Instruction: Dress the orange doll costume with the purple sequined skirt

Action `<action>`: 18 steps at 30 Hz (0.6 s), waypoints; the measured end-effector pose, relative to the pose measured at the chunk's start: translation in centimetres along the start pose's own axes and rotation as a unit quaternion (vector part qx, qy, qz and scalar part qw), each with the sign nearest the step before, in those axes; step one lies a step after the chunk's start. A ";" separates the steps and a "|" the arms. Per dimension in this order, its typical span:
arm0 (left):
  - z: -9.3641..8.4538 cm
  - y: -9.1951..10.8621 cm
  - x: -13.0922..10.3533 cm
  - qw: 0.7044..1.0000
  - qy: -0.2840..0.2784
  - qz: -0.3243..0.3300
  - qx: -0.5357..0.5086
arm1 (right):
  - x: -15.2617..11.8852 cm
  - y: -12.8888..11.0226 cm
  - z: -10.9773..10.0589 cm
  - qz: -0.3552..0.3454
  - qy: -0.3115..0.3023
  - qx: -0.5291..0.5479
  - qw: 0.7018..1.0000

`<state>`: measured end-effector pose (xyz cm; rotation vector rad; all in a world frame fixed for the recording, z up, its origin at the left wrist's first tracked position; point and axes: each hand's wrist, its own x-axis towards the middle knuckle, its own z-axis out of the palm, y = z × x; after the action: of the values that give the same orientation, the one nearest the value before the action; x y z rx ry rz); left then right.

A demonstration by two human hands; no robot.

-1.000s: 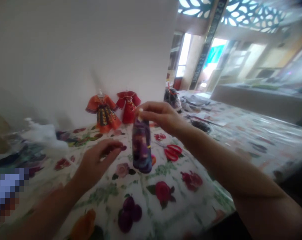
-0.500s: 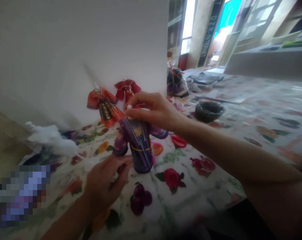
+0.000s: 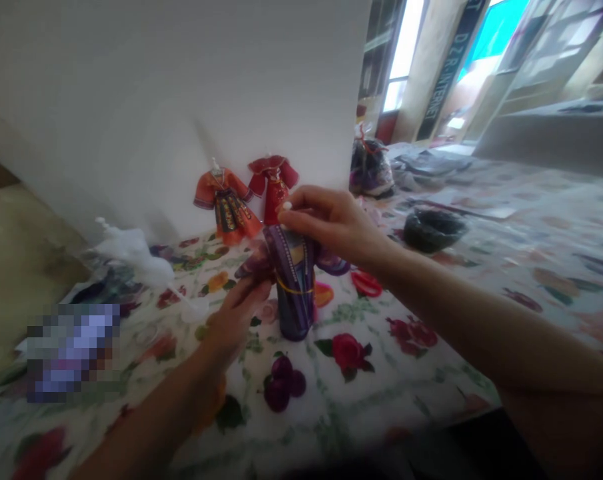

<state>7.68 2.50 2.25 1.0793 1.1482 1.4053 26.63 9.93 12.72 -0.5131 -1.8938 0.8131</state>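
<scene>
A small purple doll robe [image 3: 295,287] with patterned sleeves and a yellow cord at the waist stands upright on the flowered tablecloth. My right hand [image 3: 331,217] is closed in a pinch around the white knob [image 3: 286,207] at its top. Below the sleeve on the left side [image 3: 254,260], my left hand [image 3: 244,303] has its bent fingers against the fabric, and that sleeve is lifted outward. The left fingertips are blurred and partly hidden. Behind, an orange doll dress [image 3: 226,207] and a red doll dress [image 3: 274,180] stand near the white wall.
A white plastic doll stand [image 3: 134,253] lies tilted on the left. A dark plastic-lined bowl [image 3: 434,230] sits to the right, with a tied clear bag [image 3: 374,167] of dark contents behind it. Plastic covers part of the flowered tablecloth [image 3: 521,233].
My left hand has risen from beside the robe's lower part to its sleeve, which now flares outward. My right hand keeps its pinch at the top. The view has shifted left.
</scene>
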 end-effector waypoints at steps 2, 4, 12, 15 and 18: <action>0.8 0.1 0.2 0.998 0.018 -0.008 -0.060 | -0.1 0.0 0.0 -0.003 0.002 -0.004 1.000; 1.4 0.3 0.3 0.996 0.028 0.001 -0.087 | -0.2 -0.1 -0.1 0.000 0.003 -0.003 1.000; 2.5 1.0 0.6 0.991 0.032 0.028 -0.130 | -0.5 -0.1 -0.3 0.008 0.002 0.017 1.000; 3.0 1.3 0.7 0.989 0.031 0.030 -0.140 | -0.5 0.1 -0.3 -0.001 0.000 0.026 1.000; 3.3 1.4 0.7 0.989 0.029 0.028 -0.139 | -0.6 0.2 -0.2 -0.008 -0.006 0.047 0.999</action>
<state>10.65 3.49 4.23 0.8814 0.9344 1.5969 27.02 9.78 12.25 -0.4357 -1.8599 0.8917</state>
